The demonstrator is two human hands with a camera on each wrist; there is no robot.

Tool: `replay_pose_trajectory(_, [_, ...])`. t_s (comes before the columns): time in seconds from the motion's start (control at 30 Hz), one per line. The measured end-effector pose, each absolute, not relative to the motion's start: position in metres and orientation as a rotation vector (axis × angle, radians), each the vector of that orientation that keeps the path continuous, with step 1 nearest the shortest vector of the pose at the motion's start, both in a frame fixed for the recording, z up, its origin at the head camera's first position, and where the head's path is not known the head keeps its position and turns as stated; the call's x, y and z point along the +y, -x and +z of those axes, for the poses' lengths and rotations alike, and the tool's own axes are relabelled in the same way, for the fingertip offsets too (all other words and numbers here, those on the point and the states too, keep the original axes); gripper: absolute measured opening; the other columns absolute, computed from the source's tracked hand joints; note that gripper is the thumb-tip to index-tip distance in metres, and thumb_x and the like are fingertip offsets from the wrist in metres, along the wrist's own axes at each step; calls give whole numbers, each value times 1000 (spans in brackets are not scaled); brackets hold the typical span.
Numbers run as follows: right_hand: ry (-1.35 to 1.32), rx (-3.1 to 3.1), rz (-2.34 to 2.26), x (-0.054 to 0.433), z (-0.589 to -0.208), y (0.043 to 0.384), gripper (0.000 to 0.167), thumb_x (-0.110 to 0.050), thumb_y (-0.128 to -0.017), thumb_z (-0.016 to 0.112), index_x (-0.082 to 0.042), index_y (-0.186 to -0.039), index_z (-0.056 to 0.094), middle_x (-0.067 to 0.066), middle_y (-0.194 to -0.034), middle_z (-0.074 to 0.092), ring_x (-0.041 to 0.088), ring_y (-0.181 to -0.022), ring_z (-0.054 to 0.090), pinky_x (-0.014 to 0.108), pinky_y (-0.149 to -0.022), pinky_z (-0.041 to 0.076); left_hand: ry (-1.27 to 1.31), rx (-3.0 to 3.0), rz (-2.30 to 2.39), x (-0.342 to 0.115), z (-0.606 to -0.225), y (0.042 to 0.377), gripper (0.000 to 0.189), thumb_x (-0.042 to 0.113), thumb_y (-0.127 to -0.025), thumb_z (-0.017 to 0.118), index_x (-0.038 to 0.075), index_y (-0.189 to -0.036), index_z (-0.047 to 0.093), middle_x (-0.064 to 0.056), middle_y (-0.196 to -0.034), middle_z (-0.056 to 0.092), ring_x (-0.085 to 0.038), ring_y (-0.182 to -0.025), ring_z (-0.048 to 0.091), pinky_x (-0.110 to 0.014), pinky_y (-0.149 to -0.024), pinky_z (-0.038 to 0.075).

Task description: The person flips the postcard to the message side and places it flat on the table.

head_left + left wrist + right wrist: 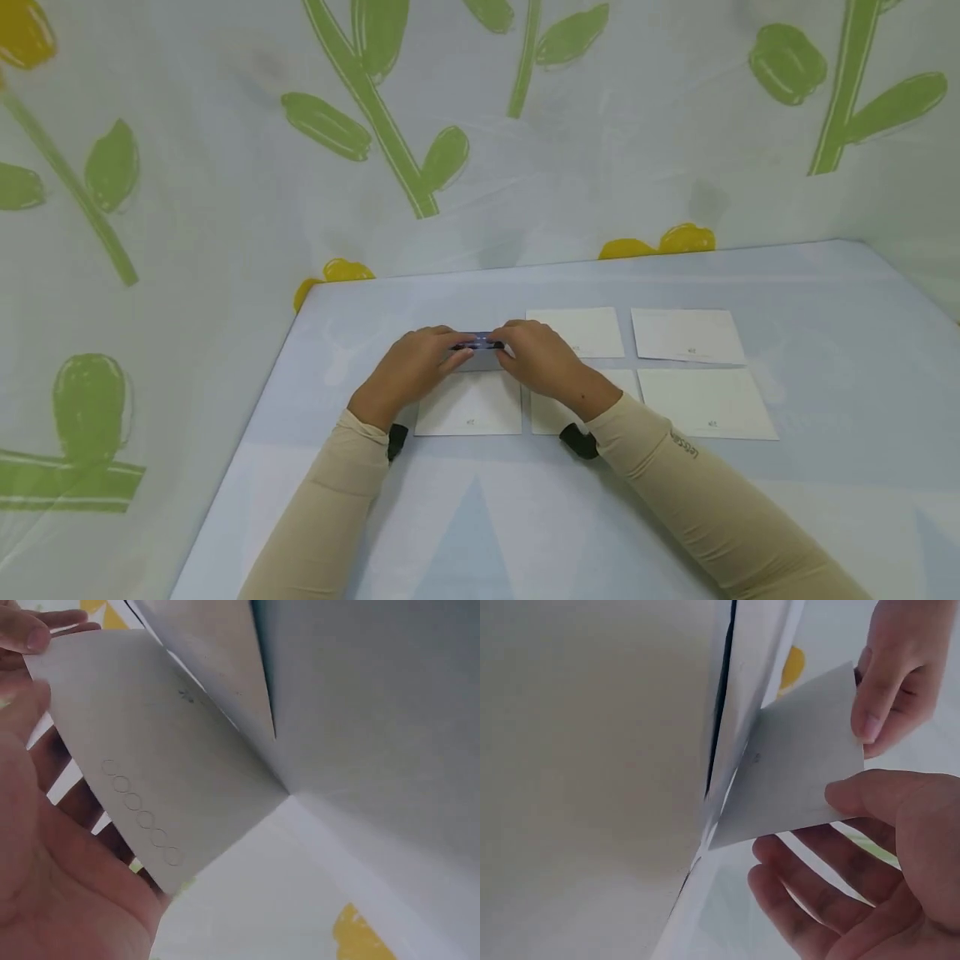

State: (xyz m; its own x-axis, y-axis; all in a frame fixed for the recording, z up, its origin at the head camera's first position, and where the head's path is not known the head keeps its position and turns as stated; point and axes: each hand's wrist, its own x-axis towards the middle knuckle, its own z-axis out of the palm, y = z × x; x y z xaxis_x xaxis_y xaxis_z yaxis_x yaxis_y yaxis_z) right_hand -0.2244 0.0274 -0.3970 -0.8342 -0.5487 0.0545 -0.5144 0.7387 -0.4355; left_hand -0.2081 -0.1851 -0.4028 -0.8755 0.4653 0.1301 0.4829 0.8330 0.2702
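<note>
A card [478, 340] is held tilted up from the table between both hands. From the head it shows a thin dark blue printed strip; the left wrist view shows its pale side, with a row of loop outlines along one edge. My left hand [408, 367] grips the card's left end, thumb on the near side and fingers behind. The right hand [543, 358] pinches the right end, and the right wrist view shows its thumb [862, 796] on the pale face. Just in front of the held card lies a white card [468, 404].
More white cards lie in rows to the right: one at the back [592, 337], another at the far right [686, 335] and a nearer one [708, 404]. The right forearm partly covers a further card [553, 414]. Plant-patterned cloth [525, 183] hangs behind the table.
</note>
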Motion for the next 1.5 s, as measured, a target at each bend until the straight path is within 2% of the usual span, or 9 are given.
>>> replay_pose_trajectory(0.17, [894,2857,-716,28,-397,221,25,-10,-95,66,-6,-119,73,8,-118,73,22,-106,69,37,-89,57,669,-2997,-459,-196,-405,210,43,27,-92,74,15,-133,65,-10,-128,66,-31,-120,62,-46,-101,51])
replay_pose_trajectory(0.3, [941,2873,-727,29,-396,218,22,-10,-95,66,-5,-116,74,8,-113,74,21,-100,70,35,-86,58,495,-3088,-546,-207,-402,216,37,14,-93,71,14,-129,64,-9,-126,67,-27,-115,63,-45,-100,51])
replay_pose_trajectory(0.4, [960,2892,-719,29,-394,219,22,-10,-95,66,-5,-115,74,8,-113,74,21,-101,70,35,-87,58,384,-3116,-656,-211,-399,221,34,7,-93,69,14,-126,65,-9,-126,68,-26,-116,63,-44,-101,50])
replay_pose_trajectory(0.63, [962,2868,-761,30,-394,221,23,-8,-95,66,-4,-117,73,9,-115,73,22,-106,70,37,-91,57,351,-3043,-746,-214,-400,224,30,-3,-92,65,11,-118,67,-10,-118,73,-28,-116,65,-45,-101,50])
replay_pose_trajectory(0.87, [971,2870,-885,31,-395,227,23,1,-93,65,-3,-115,73,9,-111,74,22,-102,70,35,-87,58,326,-2950,-819,-216,-397,226,29,-2,-93,62,8,-120,66,-11,-112,74,-29,-112,66,-46,-98,51])
replay_pose_trajectory(1.27, [977,2887,-1009,34,-395,229,23,0,-94,63,-2,-115,72,11,-109,73,21,-96,69,33,-83,58,198,-2903,-970,-216,-399,226,34,2,-99,54,11,-132,53,-11,-118,68,-29,-108,66,-42,-87,56])
replay_pose_trajectory(1.5, [932,2915,-1096,40,-399,231,24,1,-93,63,-2,-115,72,8,-97,71,19,-86,66,30,-77,58,123,-2877,-1040,-210,-404,222,37,8,-100,56,13,-136,50,-13,-113,66,-27,-105,66,-40,-84,57])
